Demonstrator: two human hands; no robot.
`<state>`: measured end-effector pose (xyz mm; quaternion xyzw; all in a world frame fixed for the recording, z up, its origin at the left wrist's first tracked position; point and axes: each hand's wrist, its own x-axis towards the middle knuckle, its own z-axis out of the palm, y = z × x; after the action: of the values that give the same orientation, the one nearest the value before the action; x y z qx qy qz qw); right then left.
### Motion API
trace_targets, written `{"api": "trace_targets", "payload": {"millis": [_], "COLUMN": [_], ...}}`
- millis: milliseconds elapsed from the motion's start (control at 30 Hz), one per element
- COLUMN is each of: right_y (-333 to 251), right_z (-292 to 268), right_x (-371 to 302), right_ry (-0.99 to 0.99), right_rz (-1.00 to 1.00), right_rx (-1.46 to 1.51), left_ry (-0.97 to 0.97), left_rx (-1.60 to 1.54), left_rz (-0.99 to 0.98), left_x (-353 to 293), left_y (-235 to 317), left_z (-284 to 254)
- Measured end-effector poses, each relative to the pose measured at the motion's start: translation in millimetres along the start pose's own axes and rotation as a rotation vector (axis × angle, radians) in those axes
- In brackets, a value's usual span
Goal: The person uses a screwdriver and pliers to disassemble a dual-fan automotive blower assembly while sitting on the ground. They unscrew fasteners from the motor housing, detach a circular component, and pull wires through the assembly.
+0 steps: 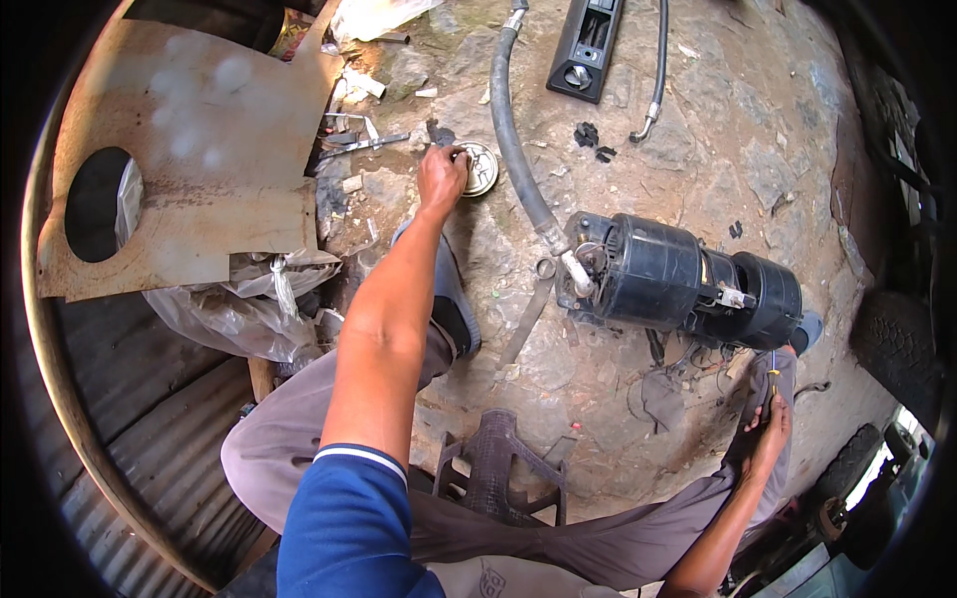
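Note:
My left hand (444, 179) reaches out to a small round tin (481, 189) on the ground, which has small metal pieces in it. Its fingers are curled together at the tin's left rim; whatever they pinch is too small to make out. Low on the right, my right hand (770, 436) is closed round a thin screwdriver (774, 377) with yellow on it, pointing away from me beside my right leg. Just beyond lies a black blower unit (653, 269) with two rounded housings and a motor between them. A thick grey hose (513, 130) runs close to its left end.
A black control panel (586, 55) with a knob and a thinner hose (658, 80) lie at the far side. Rusty sheet metal (189, 130) and a plastic bag (239, 319) are on the left. A dark plastic stool (493, 463) stands between my legs; tyres (897, 344) are at right.

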<state>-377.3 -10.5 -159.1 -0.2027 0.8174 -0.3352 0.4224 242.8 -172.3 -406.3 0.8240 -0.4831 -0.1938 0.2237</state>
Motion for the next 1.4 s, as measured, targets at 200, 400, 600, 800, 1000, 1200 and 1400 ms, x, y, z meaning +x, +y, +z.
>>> {"api": "trace_targets", "payload": {"millis": [200, 400, 600, 800, 1000, 1200, 1400], "right_y": [-5.9, -7.8, -11.7, -4.0, 0.2, -33.4, -8.8], "right_z": [9.2, 10.0, 9.1, -10.8, -24.0, -44.8, -31.1], "right_x": [-3.7, -9.5, -7.5, -14.6, -30.5, -136.7, -224.8], "right_ry": [0.006, 0.077, 0.087, 0.066, 0.122, -0.024, -0.351], "right_rz": [-0.017, 0.030, 0.048, -0.077, -0.222, -0.524, -0.546], "right_rx": [0.016, 0.022, -0.048, 0.036, 0.188, 0.217, 0.251], "left_ry": [-0.076, -0.185, -0.091, 0.001, 0.042, -0.185, -0.592], "left_rx": [-0.007, 0.160, 0.024, -0.626, -1.286, -1.586, -1.636], "left_rz": [-0.132, -0.163, -0.163, -0.456, -0.674, -0.624, -0.510], "left_x": [16.3, 28.4, 17.0, -42.4, -110.5, -187.2, -288.2], "left_y": [10.6, 41.9, 19.0, 15.5, 43.1, 144.1, 253.6], "left_z": [1.8, 2.3, 0.9, -18.5, -49.5, -82.2, -111.5]}}
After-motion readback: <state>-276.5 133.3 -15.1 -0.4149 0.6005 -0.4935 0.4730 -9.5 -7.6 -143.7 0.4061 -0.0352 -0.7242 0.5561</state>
